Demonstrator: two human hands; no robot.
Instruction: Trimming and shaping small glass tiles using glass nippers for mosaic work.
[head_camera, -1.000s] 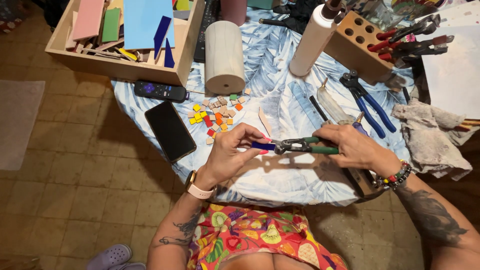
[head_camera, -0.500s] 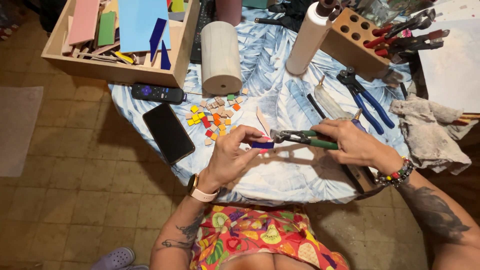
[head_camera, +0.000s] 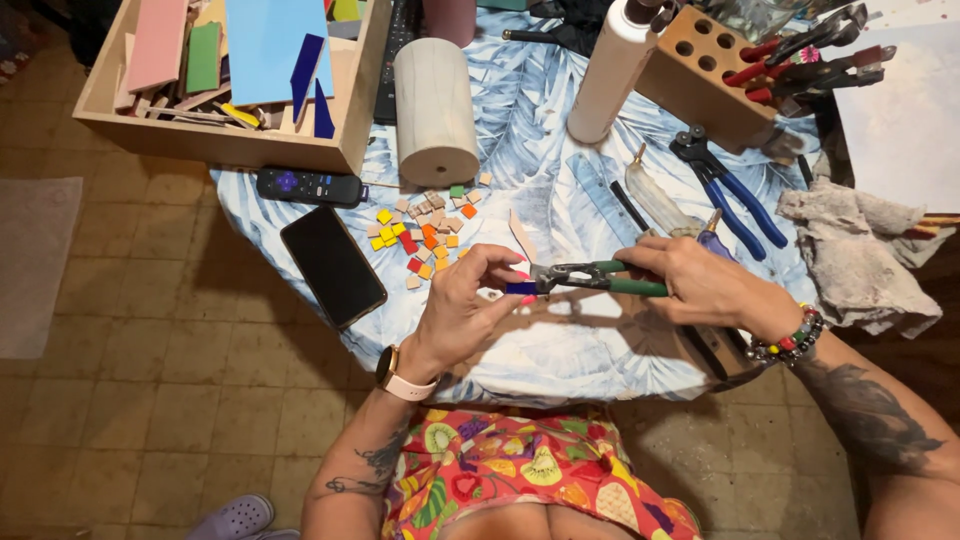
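A small blue tile piece is pinched between the thumb and fingertips of the left hand, held above the near edge of the table rather than resting on it. The piece is presented edge-on to the green-handled nippers, whose head is set against its right end; whether the blades have bitten through cannot be told. The nippers are grasped by the right hand, its fingers clenched around both handles so that pressure can be applied. Both hands are kept close together over the leaf-patterned cloth, seemingly so that any chips fall onto the table.

Behind the left hand, towards the middle of the table, a scatter of small coloured tile squares is laid out, yellow, orange, red and beige, within easy reach. At the left edge a black phone lies flat, with a dark remote control just beyond it. A wooden box of tile sheets sits at the far left corner, beside a pale wooden cylinder. Blue-handled pliers lie to the right, near a wooden tool block and a white bottle. A crumpled grey rag is left at the right edge.
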